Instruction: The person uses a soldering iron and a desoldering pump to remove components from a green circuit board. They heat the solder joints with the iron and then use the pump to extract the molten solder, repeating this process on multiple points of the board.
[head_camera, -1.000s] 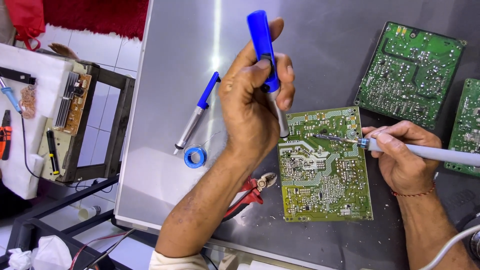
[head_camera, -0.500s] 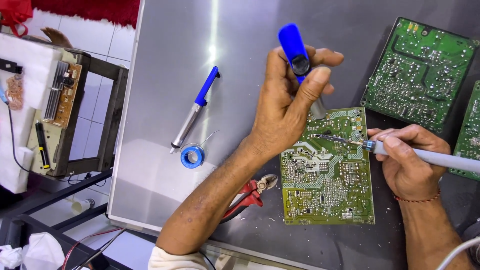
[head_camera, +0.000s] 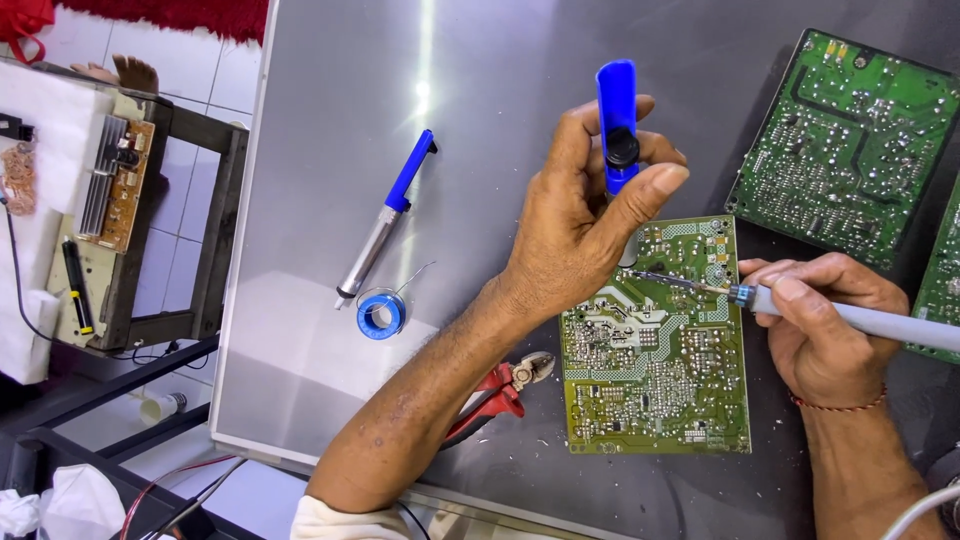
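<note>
So we've got the left hand (head_camera: 585, 215) wrapped tight round a blue pump (head_camera: 618, 125), standing upright with its nose down at the top edge of the board (head_camera: 655, 370), and the right hand (head_camera: 825, 320) pinching the iron (head_camera: 850, 318) like a pen, tip touching the same joint. The board lies solder-side up on the steel table (head_camera: 400, 60), so we reckon we're mid-desoldering, with nothing lifted off it yet as far as we can see. The spare pump (head_camera: 385, 215), solder reel (head_camera: 381, 315) and red cutters (head_camera: 500, 385) sit untouched to the left.

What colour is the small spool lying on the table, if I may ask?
Blue spool, seen in the head view.
</note>
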